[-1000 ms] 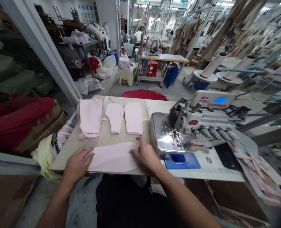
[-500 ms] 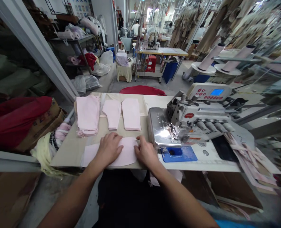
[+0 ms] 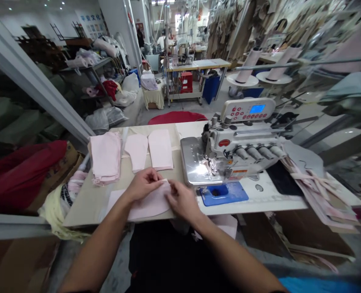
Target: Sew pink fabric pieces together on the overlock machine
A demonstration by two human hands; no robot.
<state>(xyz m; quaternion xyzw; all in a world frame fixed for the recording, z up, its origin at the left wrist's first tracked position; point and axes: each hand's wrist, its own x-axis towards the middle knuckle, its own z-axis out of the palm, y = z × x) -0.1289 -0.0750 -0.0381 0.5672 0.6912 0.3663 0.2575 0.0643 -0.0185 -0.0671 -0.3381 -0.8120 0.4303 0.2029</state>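
Observation:
A pale pink fabric piece (image 3: 151, 205) lies near the front edge of the table. My left hand (image 3: 143, 185) pinches its far edge between thumb and fingers. Close beside it, my right hand (image 3: 182, 199) grips the right corner of the same piece, which is slightly raised. Behind my hands lie two smaller pink cut pieces (image 3: 161, 149) and, to their left, a folded stack of pink fabric (image 3: 106, 156). On the right stands a white overlock sewing machine (image 3: 241, 142) with a metal plate toward my right hand.
A blue tray (image 3: 239, 194) sits in front of the machine. Further right are a black phone-like slab (image 3: 282, 179) and pink fabric strips (image 3: 323, 191). Thread cones (image 3: 249, 65) stand behind the machine. A metal post (image 3: 42, 69) slants on the left, above a red cloth (image 3: 21, 173).
Both hands have moved closer together at the far edge of the fabric piece, whose right corner is now lifted. My left hand's fingers went from lying flat to pinching. The view has shifted slightly.

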